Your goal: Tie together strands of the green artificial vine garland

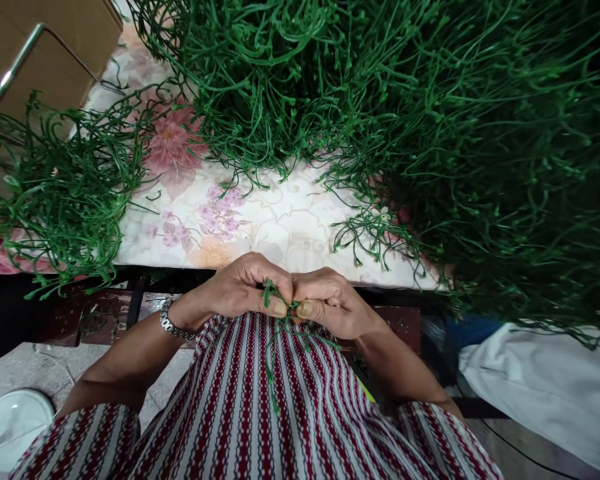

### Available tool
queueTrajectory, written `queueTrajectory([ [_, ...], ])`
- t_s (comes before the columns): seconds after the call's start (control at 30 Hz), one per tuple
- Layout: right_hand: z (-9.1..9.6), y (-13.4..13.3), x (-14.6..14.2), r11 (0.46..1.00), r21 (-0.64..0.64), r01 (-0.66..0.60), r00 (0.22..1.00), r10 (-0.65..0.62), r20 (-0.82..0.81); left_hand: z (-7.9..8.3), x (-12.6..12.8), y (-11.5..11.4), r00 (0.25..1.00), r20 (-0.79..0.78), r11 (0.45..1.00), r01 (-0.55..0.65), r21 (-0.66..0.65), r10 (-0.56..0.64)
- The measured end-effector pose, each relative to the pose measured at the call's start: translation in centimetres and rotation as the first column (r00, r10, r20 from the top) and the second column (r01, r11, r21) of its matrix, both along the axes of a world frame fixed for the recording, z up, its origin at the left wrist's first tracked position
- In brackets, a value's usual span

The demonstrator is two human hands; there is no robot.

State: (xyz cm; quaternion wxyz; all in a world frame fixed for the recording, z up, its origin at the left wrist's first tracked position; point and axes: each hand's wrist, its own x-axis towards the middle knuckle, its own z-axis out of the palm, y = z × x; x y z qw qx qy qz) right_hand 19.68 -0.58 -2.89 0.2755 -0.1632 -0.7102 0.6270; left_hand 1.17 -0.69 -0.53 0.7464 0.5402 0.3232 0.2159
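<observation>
In front of my striped shirt, at the table's near edge, both hands meet and pinch a green branching stem (271, 373) that looks like artificial greenery. My left hand (245, 287), below a metal wristwatch, is closed with thumb and forefinger on one part of the stem. Touching it, my right hand (335, 303) pinches the same stem close beside the left thumb. Thin sprigs dangle below the fingers, and a short tip pokes up over the left thumb. The exact joint between the thumbs is mostly hidden.
A large heap of green stems (380, 80) covers the table's back and right. On the left lies a smaller pile (70, 187) beside a cardboard box (55, 40) and a metal bar. The tablecloth (290, 220) is floral. A white round lid (17, 427) sits low left.
</observation>
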Motion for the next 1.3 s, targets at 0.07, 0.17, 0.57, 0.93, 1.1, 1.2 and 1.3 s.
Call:
queueTrajectory([
  [0.07, -0.2, -0.2, -0.1, 0.999, -0.042, 0.032, 0.999, -0.034, -0.041, 0.0, 0.3, -0.3, 0.999, 0.01, 0.998, -0.052, -0.021, 0.052],
  [0.17, -0.5, -0.5, -0.2, 0.996, -0.068, 0.065, 0.994, -0.071, -0.088, 0.1, 0.6, -0.7, 0.99, 0.057, 0.991, -0.126, -0.043, 0.128],
  [0.57, 0.7, -0.5, 0.4, 0.898, 0.356, 0.258, 0.955, -0.293, 0.046, -0.5, 0.1, -1.1, 0.976, 0.037, 0.967, -0.216, 0.132, 0.213],
  [0.93, 1.9, -0.6, 1.2, 0.723, 0.578, 0.378, 0.863, -0.501, 0.063, -1.0, 0.7, -1.3, 0.85, -0.013, 0.55, -0.328, 0.768, 0.526],
  [1.1, 2.4, -0.1, 1.2, 0.735, 0.556, 0.387, 0.827, -0.544, 0.144, -1.8, 0.5, -1.4, 0.872, -0.056, 0.454, -0.198, 0.869, 0.487],
  [1.2, 2.7, 0.5, 1.3, 0.809, 0.523, 0.268, 0.87, -0.437, 0.23, -1.7, 0.3, -1.4, 0.872, -0.083, 0.352, -0.106, 0.93, 0.482],
  [1.3, 2.6, 1.2, 1.6, 0.866, 0.461, 0.196, 0.925, -0.319, 0.205, -1.5, 0.2, -1.5, 0.865, -0.106, 0.248, -0.022, 0.969, 0.491],
])
